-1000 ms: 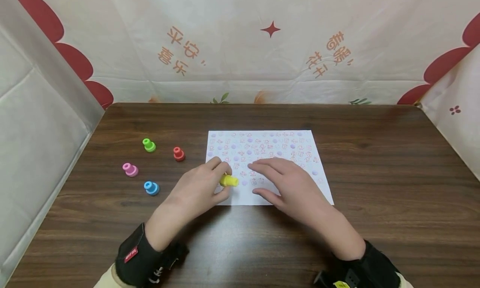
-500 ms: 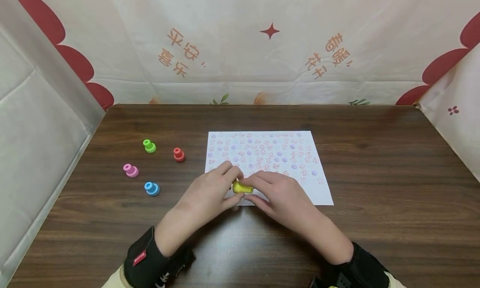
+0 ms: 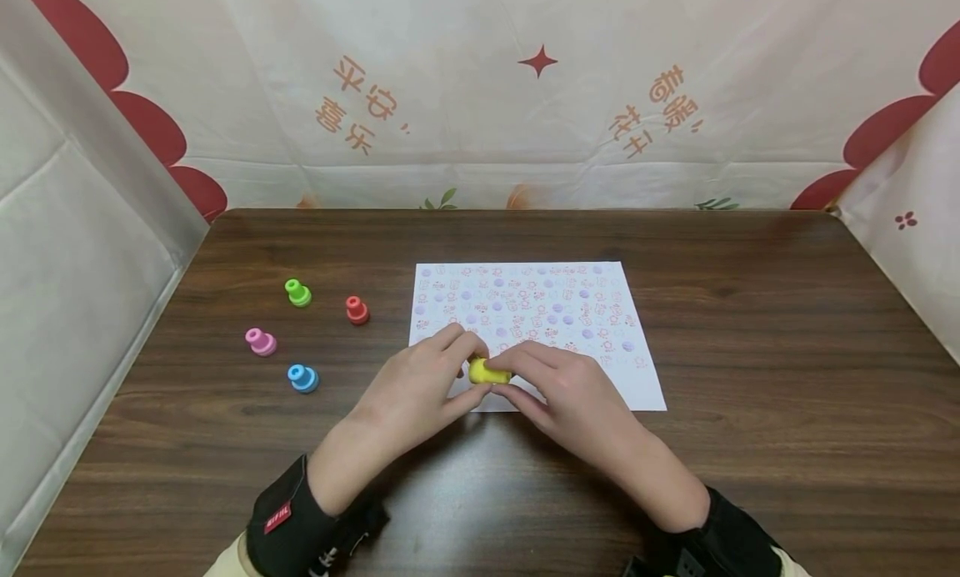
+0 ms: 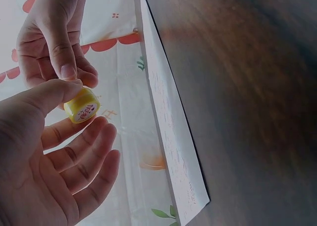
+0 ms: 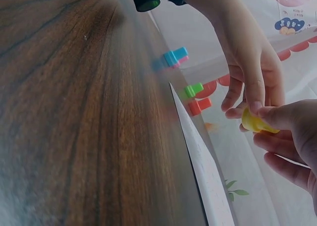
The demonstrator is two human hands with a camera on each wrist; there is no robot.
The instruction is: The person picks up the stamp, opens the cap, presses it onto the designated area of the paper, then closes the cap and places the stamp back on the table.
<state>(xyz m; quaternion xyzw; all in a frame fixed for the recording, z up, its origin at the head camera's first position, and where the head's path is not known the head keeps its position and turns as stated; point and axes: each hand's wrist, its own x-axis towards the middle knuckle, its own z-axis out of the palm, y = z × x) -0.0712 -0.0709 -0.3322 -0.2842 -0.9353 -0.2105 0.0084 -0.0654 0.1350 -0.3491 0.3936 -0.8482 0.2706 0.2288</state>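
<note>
A small yellow toy stamp (image 3: 489, 372) is held between both hands, low over the printed white sheet. My left hand (image 3: 416, 378) pinches its wide end with thumb and index finger. From the other side, my right hand (image 3: 573, 387) pinches the narrower end. In the left wrist view, the stamp's face (image 4: 88, 112) turns outward and shows red lettering and a small heart. The left hand's other fingers (image 4: 74, 161) spread loosely there. The right wrist view has both thumbs on the yellow stamp (image 5: 255, 122), and fingers hide part of it.
Left of the paper sheet (image 3: 622, 385), green (image 3: 298, 293), red (image 3: 357, 310), pink (image 3: 261, 342) and blue (image 3: 303, 378) stamps stand on the dark wooden table (image 3: 757, 327). Rows of small red and purple prints cover much of the sheet. A pale cloth (image 3: 480, 102) hangs behind.
My left hand has brought the yellow stamp right and slightly nearer. My right hand, apart with fingers extended a second ago, has moved in and now pinches the stamp's other end.
</note>
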